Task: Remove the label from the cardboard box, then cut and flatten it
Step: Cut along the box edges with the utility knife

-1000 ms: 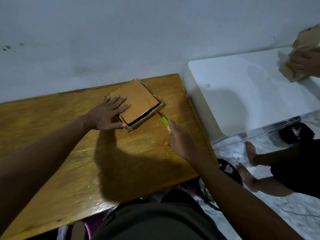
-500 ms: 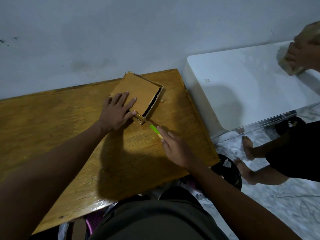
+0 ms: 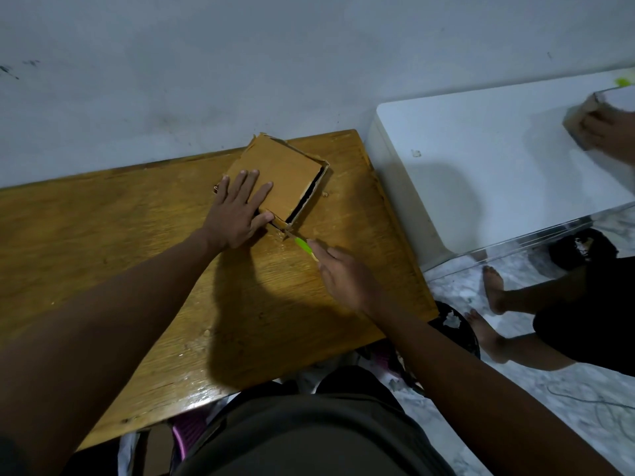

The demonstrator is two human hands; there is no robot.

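Dim light, arm shadows on glossy table (image 3: 103, 235), wide-angle edge distortion

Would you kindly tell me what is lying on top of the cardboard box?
The left hand lies flat on the cardboard box, covering its near-left part. The dark opening along its right edge hides any contents.

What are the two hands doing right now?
Left hand: open, flat on the cardboard box.
Right hand: closed around the green cutter.

home room | plain painted wall (image 3: 240, 63) | wooden table (image 3: 103, 252) | marble floor (image 3: 567, 407) | barefoot person (image 3: 494, 290)
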